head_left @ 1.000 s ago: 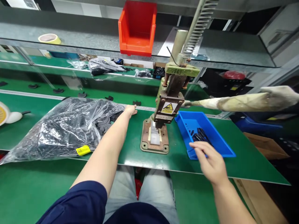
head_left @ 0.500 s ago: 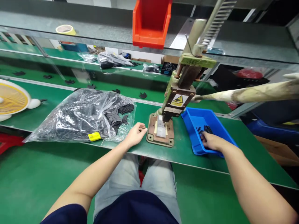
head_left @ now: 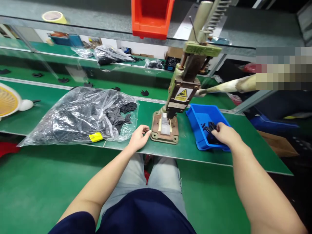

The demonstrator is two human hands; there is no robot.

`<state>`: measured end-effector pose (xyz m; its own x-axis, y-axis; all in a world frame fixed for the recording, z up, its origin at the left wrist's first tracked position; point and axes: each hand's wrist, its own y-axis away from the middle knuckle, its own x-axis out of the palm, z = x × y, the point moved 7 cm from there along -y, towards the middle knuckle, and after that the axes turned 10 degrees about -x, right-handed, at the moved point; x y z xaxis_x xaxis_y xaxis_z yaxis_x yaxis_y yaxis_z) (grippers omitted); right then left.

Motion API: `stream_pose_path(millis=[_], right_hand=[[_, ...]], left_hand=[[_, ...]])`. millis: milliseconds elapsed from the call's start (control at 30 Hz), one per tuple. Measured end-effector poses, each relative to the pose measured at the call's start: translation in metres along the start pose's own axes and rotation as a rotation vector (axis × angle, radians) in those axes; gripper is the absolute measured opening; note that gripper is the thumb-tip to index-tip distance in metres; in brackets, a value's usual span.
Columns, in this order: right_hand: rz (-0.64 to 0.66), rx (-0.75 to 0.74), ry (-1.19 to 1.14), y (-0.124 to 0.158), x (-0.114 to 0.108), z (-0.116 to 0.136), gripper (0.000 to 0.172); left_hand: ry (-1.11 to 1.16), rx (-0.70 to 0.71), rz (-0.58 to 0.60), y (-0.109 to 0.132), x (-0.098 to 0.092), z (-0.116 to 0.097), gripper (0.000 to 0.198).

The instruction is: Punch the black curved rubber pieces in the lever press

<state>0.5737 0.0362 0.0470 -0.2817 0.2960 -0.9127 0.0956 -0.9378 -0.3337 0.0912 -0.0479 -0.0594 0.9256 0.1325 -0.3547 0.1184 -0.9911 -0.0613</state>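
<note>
My left hand (head_left: 140,138) rests on the green bench top, just left of the base (head_left: 163,138) of a hand press (head_left: 184,87). Its fingers are loosely curved, thumb apart, with nothing visible in them. Inside the blue bin (head_left: 203,112), right of the press, my right hand (head_left: 225,132) has its fingers closed on small black plastic pieces (head_left: 211,127); their exact shape is blurred. A pale block (head_left: 165,127) sits on the press base under the ram. Left of my left hand lies a clear bag (head_left: 73,113) of curved black pieces (head_left: 118,116), its mouth toward me.
A press lever (head_left: 226,87) reaches out to the right. An orange bin (head_left: 152,22) hangs from the shelf above. Behind the bench, single black pieces (head_left: 144,93) lie spaced along a green belt (head_left: 97,79). A fan (head_left: 9,100) stands at far left.
My right hand has lifted slightly within the blue bin, and more black pieces show at its fingertips. My left hand stays beside the press base. The camera view has shifted a little.
</note>
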Motion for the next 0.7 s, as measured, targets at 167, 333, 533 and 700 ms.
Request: stream_pose_path(millis=[167,333,533,700], right_hand=[[-0.107,-0.011,-0.087,0.027,-0.014,0.050,0.025],[-0.158,-0.372,-0.333,0.073,0.015,0.172,0.023],[-0.149,-0.633,-0.518,0.110,0.065,0.262,0.019],[-0.126,-0.657,-0.530,0.112,0.086,0.274,0.019]], left_hand=[[0.009,0.046,-0.059,0.003,-0.004,0.000,0.029],[-0.109,0.246,-0.085,0.019,-0.011,-0.024,0.031],[-0.206,0.442,0.195,0.036,0.003,-0.046,0.038],[-0.286,0.415,0.304,0.037,0.013,-0.039,0.032]])
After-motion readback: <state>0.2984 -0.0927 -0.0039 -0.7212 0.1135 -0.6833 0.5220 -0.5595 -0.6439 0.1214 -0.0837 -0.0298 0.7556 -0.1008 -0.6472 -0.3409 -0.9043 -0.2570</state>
